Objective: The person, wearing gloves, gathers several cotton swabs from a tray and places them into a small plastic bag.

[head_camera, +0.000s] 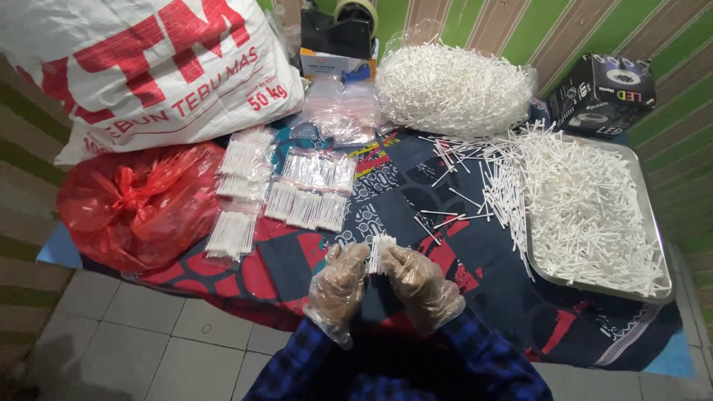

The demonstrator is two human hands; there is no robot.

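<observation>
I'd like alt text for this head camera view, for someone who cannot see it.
Two hands in clear plastic gloves, left hand and right hand, together hold a small bundle of white sticks over a patterned cloth. A metal tray heaped with loose sticks lies to the right; small filled packets and a red plastic bag lie to the left.

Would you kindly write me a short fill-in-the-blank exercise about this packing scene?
1. Both gloved hands, left hand and right hand, hold a small bundle of white ____ between them.
2. The loose white sticks at right are heaped on a metal ____.
3. The knotted plastic bag at left is ____ in colour.

Missing words: sticks; tray; red
</observation>
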